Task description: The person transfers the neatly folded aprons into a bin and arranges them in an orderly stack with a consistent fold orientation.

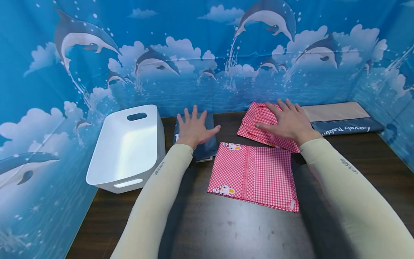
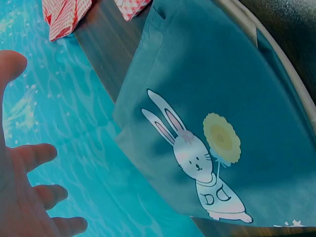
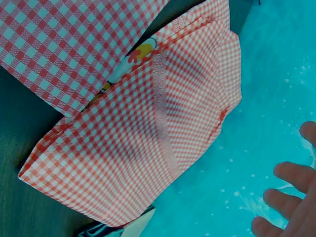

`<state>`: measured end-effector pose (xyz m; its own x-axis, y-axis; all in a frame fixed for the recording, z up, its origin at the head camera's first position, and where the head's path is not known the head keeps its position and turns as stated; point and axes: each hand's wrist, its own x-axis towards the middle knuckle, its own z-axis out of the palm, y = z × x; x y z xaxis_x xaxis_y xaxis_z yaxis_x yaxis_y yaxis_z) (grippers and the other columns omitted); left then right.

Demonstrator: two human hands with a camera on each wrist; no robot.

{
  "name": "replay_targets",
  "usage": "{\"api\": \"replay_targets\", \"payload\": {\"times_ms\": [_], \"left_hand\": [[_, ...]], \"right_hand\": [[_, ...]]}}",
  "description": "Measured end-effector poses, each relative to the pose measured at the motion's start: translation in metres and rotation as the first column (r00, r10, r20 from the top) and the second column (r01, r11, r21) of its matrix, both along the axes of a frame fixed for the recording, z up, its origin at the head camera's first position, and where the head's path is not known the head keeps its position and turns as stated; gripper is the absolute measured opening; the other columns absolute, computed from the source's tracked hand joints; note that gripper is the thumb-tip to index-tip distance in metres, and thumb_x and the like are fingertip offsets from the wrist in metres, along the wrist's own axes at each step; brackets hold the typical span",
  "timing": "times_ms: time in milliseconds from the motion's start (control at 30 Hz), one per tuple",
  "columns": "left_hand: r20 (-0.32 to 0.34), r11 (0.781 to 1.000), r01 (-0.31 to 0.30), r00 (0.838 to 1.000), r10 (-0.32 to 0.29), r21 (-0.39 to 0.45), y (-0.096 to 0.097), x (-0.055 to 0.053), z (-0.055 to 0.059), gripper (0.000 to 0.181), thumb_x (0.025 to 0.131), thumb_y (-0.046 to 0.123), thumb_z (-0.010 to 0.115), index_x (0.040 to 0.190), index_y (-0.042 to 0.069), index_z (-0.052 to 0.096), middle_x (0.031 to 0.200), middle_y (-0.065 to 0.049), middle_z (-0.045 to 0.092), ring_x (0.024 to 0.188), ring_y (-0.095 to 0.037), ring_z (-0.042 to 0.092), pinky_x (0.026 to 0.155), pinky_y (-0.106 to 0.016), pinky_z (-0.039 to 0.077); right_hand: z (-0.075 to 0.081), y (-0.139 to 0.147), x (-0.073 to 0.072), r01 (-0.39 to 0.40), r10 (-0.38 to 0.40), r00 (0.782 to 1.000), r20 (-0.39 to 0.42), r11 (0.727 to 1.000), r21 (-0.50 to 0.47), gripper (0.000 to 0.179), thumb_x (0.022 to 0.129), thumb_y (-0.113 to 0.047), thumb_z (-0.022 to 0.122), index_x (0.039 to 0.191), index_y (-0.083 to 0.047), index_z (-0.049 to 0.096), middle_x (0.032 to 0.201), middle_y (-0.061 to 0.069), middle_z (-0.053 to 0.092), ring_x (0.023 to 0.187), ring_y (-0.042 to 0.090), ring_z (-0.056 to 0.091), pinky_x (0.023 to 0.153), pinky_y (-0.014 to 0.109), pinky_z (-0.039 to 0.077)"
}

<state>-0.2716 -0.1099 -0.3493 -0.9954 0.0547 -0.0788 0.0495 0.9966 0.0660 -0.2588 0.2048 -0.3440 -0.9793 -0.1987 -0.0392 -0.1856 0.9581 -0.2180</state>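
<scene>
My left hand (image 1: 195, 129) is held with fingers spread over a folded dark blue cloth (image 1: 209, 145), overlapping it in the head view. In the left wrist view that blue cloth (image 2: 182, 59) shows a printed white rabbit with a yellow flower. To the right, my right hand (image 1: 288, 122) spreads its fingers over a folded red-and-white checkered cloth (image 1: 250, 120). The right wrist view shows this checkered cloth (image 3: 118, 148) with a pink trim strip. Nearer the front lies a second checkered cloth (image 1: 258, 176), neatly folded, with rabbit prints at its left corners. Neither hand grips anything.
A white plastic bin (image 1: 126, 144) with handle holes stands at the left. At the back right lie a beige folded cloth (image 1: 336, 111) and a dark blue one (image 1: 346, 126) with white lettering. A dolphin-printed curtain (image 1: 194, 64) encloses the dark wooden table (image 1: 239, 230).
</scene>
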Motion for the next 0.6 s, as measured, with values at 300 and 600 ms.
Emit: {"api": "replay_targets", "payload": {"times_ms": [300, 600], "left_hand": [[0.018, 0.999, 0.038, 0.999, -0.038, -0.009, 0.011, 0.002, -0.002, 0.096, 0.097, 0.079, 0.045, 0.174, 0.027, 0.022, 0.184, -0.013, 0.002, 0.168, -0.047, -0.001, 0.134, -0.068, 0.002], [0.032, 0.984, 0.180, 0.983, -0.180, 0.010, 0.024, 0.013, -0.003, 0.094, 0.096, 0.078, 0.048, 0.173, 0.030, 0.025, 0.184, -0.010, 0.004, 0.169, -0.045, 0.001, 0.134, -0.067, 0.001]], "right_hand": [[0.004, -0.008, 0.003, -0.038, 0.038, 0.998, -0.040, 0.999, -0.005, 0.098, 0.095, -0.077, 0.057, 0.173, -0.025, 0.025, 0.178, 0.026, 0.020, 0.165, 0.052, 0.012, 0.131, 0.073, 0.008], [0.005, -0.025, 0.018, -0.150, 0.153, 0.987, -0.047, 0.987, 0.054, 0.098, 0.093, -0.074, 0.063, 0.172, -0.026, 0.028, 0.179, 0.020, 0.023, 0.165, 0.050, 0.017, 0.130, 0.073, 0.015]]}}
